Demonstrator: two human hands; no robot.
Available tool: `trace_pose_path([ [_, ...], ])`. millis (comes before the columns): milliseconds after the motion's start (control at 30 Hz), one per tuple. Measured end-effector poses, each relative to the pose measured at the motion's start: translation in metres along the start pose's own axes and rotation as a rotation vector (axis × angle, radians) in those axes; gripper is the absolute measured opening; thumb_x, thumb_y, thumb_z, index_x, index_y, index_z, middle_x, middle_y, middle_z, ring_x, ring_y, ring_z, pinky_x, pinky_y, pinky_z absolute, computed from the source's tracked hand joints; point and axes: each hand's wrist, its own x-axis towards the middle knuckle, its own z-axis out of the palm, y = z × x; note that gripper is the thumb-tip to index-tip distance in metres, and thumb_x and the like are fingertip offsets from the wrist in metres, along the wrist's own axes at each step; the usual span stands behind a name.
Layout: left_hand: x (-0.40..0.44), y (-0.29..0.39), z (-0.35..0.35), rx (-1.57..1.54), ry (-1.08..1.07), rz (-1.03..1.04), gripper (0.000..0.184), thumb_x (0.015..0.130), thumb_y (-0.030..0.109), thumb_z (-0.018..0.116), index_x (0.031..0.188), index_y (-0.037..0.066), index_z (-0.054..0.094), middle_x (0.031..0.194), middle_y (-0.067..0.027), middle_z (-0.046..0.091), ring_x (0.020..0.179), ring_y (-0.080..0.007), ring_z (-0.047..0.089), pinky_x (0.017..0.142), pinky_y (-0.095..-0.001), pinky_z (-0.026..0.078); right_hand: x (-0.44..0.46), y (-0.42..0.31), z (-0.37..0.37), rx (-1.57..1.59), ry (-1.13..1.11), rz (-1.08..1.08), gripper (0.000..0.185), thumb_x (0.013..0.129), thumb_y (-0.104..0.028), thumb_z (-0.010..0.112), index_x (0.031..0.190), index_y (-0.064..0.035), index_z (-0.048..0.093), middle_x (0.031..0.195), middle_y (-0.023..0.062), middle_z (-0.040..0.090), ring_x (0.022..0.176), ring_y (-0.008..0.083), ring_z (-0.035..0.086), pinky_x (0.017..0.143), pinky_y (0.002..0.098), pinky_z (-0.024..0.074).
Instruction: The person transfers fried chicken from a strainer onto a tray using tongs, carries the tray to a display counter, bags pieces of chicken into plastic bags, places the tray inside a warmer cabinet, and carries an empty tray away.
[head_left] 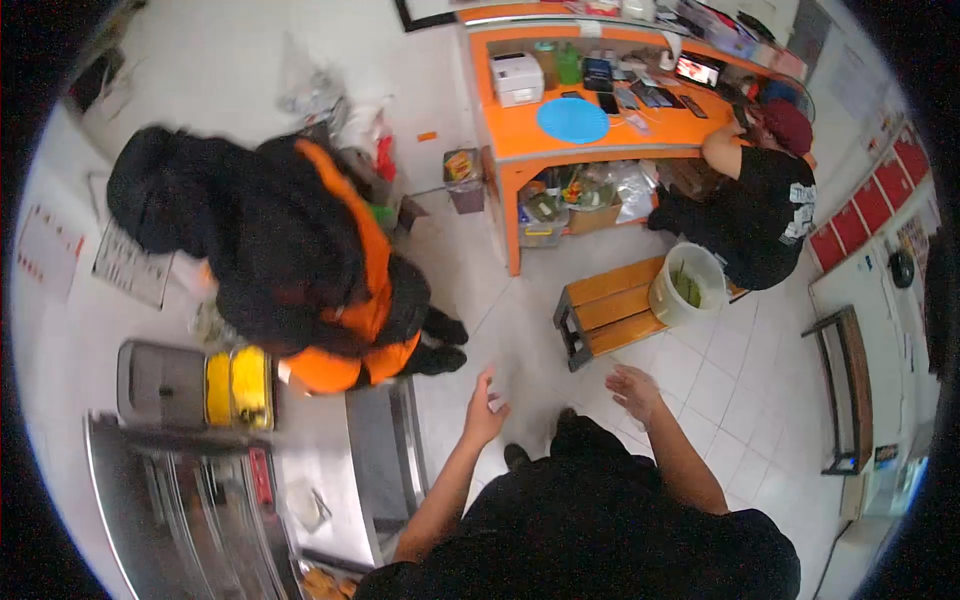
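Observation:
Both of my hands are held out in front of my body, above the tiled floor, with nothing in them. My left hand (486, 408) has its fingers apart, to the right of the metal counter. My right hand (634, 394) is slightly blurred, its fingers spread. Beyond it stands a wooden bench (615, 305), the nearest furniture to that hand but not touched by it. On the bench is a whitish bucket (665, 300) with some green leaves (686, 286) inside.
A person in black and orange (290, 230) leans over the counter (330, 470) at left. Another person in black (770, 190) sits by the orange desk (490, 130), which holds a blue round mat (573, 120) and phones. A small bin (466, 195) stands beside the desk; a dark bench (846, 390) is at right.

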Motion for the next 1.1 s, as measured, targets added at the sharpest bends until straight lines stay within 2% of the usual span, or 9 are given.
trace_pose_path([
  [167,0.124,-0.122,0.012,0.260,-0.177,0.048,0.031,0.093,-0.001,0.061,0.124,0.003,0.055,0.088,-0.0076,0.069,0.077,-0.0159,0.067,0.073,-0.0292,0.055,0.073,-0.038,-0.026,0.111,0.082,0.013,0.036,0.094,-0.030,0.064,0.125,-0.0140,0.057,0.110,0.0064,0.070,0.106,0.0205,0.064,0.092,0.0425,0.0425],
  [267,0.178,-0.054,0.076,0.106,0.029,0.131,0.031,0.094,0.001,0.060,0.124,0.003,0.054,0.089,-0.0095,0.070,0.076,-0.0171,0.069,0.073,-0.0301,0.056,0.146,-0.068,-0.045,0.198,0.090,-0.006,0.035,0.090,-0.034,0.071,0.116,-0.0143,0.061,0.110,0.0061,0.070,0.106,0.0211,0.063,0.093,0.0402,0.0422],
  [333,0.239,-0.080,0.083,0.223,-0.129,0.183,0.030,0.093,0.000,0.061,0.122,0.003,0.054,0.093,-0.0092,0.070,0.081,-0.0172,0.069,0.072,-0.0314,0.056,0.174,-0.104,-0.046,0.169,0.011,-0.108,0.025,0.091,-0.029,0.069,0.110,-0.0141,0.064,0.104,0.0061,0.070,0.101,0.0191,0.064,0.090,0.0378,0.0438],
  [400,0.308,-0.079,0.084,0.388,-0.275,-0.318,0.036,0.090,-0.001,0.065,0.123,0.004,0.053,0.100,-0.0088,0.070,0.088,-0.0172,0.069,0.072,-0.0312,0.055,0.201,-0.150,-0.032,0.213,-0.043,-0.100,0.022,0.091,-0.026,0.068,0.109,-0.0136,0.064,0.100,0.0057,0.070,0.094,0.0181,0.065,0.087,0.0361,0.0461],
  [600,0.485,-0.002,0.127,0.162,0.516,0.087,0.013,0.093,0.012,0.058,0.096,0.002,0.066,0.076,-0.0114,0.069,0.066,-0.0221,0.068,0.068,-0.0370,0.055,0.257,-0.274,0.027,0.092,-0.029,-0.221,0.020,0.093,-0.028,0.069,0.102,-0.0095,0.066,0.089,0.0048,0.068,0.077,0.0169,0.065,0.067,0.0287,0.0511],
  [733,0.618,0.008,0.075,0.237,0.375,-0.198,0.028,0.084,0.009,0.065,0.112,0.007,0.062,0.092,-0.0158,0.070,0.087,-0.0252,0.069,0.076,-0.0397,0.054,0.325,-0.290,0.001,-0.082,-0.112,-0.374,0.023,0.095,-0.031,0.069,0.100,-0.0093,0.064,0.088,0.0050,0.067,0.077,0.0176,0.064,0.066,0.0293,0.0515],
  [833,0.738,-0.030,0.041,0.258,0.764,0.160,0.026,0.080,0.012,0.067,0.105,0.005,0.062,0.093,-0.0161,0.071,0.088,-0.0328,0.069,0.077,-0.0432,0.053,0.337,-0.299,0.015,0.096,-0.005,-0.260,0.021,0.095,-0.030,0.068,0.094,-0.0100,0.062,0.086,0.0041,0.064,0.074,0.0168,0.061,0.064,0.0293,0.0506],
  [900,0.784,0.032,0.013,0.473,0.769,0.086,0.030,0.079,0.012,0.068,0.107,0.005,0.059,0.094,-0.0179,0.069,0.089,-0.0377,0.068,0.081,-0.0463,0.053,0.359,-0.287,-0.006,-0.169,0.049,-0.223,0.019,0.096,-0.029,0.066,0.093,-0.0104,0.062,0.086,0.0036,0.062,0.075,0.0161,0.059,0.068,0.0301,0.0508],
  [1100,0.993,0.054,-0.108,0.861,0.628,0.020,0.029,0.081,0.015,0.065,0.106,0.002,0.058,0.106,-0.0234,0.065,0.099,-0.0444,0.063,0.086,-0.0508,0.052,0.390,-0.269,-0.018,0.022,0.249,-0.028,0.018,0.096,-0.027,0.060,0.101,-0.0093,0.062,0.097,0.0052,0.064,0.084,0.0206,0.060,0.081,0.0387,0.0511],
])
